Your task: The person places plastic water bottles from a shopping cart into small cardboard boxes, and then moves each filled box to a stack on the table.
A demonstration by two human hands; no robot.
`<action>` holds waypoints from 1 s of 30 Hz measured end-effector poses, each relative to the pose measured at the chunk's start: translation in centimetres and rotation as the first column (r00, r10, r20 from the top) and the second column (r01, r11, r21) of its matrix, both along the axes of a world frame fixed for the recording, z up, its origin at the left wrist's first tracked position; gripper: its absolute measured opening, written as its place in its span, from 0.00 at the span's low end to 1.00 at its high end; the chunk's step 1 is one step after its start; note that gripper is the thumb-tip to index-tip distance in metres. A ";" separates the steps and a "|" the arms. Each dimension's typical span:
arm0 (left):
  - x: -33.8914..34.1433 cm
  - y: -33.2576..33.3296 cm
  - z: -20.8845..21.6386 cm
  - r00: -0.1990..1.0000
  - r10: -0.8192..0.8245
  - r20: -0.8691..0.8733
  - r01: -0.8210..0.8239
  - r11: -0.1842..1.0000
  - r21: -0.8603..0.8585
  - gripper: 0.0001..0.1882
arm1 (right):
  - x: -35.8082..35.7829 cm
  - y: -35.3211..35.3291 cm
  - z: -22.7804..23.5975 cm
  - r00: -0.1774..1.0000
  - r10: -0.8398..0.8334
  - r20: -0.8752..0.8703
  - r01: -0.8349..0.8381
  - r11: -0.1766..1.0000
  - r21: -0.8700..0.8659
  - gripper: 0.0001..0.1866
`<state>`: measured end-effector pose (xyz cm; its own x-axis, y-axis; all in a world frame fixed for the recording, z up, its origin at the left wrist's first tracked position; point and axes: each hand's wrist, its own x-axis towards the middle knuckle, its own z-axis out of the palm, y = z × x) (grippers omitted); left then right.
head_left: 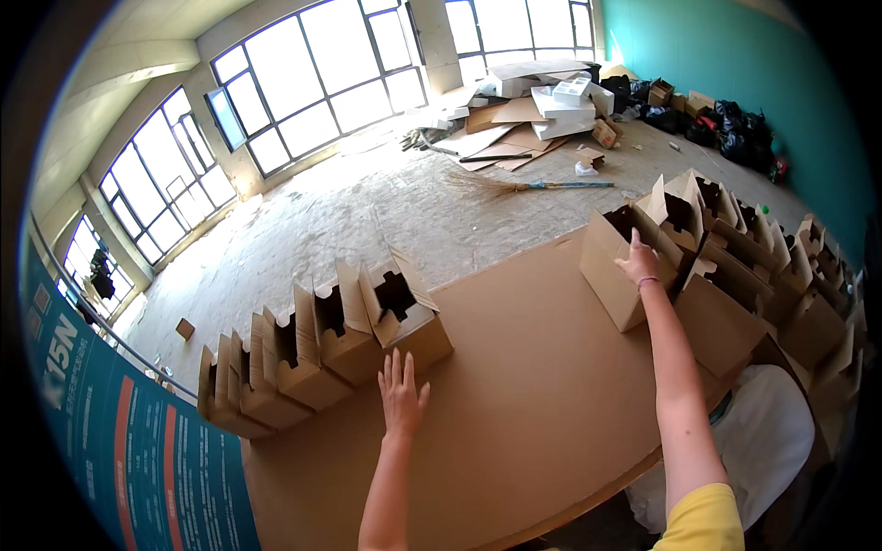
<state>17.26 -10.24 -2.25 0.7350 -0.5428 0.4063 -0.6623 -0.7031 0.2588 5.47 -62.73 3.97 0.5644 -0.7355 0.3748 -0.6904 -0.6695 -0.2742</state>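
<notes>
Open-topped brown cardboard boxes stand in two groups on a brown cardboard-covered table (514,395). My left hand (401,390) has its fingers spread and holds nothing. Its fingertips are close to the front of the end box (418,340) in the left row; whether they touch it I cannot tell. On the right, my right hand (638,262) is at the upper edge of a cardboard box (608,280), thumb against the outer wall and fingers over the opening. That box stands upright at the near left corner of the right group, its flaps raised.
More open boxes (726,312) crowd the right side. A white sack (763,441) hangs below the table's right edge. A teal printed banner (129,441) stands at left. Beyond lie a broom (542,185), piled cardboard and foam (542,115), and black bags (735,138).
</notes>
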 end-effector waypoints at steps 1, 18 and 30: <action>-2.1 1.1 0.3 0.999 -0.037 -0.013 0.036 0.999 -0.030 0.34 | -0.9 -1.0 -0.3 0.997 -0.010 -0.077 0.020 0.992 0.126 0.33; -28.7 36.1 -2.9 0.630 0.724 -0.283 -0.776 0.599 -0.197 0.08 | -10.5 33.4 3.9 0.178 0.969 -0.174 -0.981 0.188 0.039 0.04; -51.0 53.5 -30.7 -0.172 0.748 -0.641 -0.733 0.337 0.590 0.24 | -14.7 51.3 5.9 -0.187 0.948 -0.257 -0.956 -0.116 0.268 0.06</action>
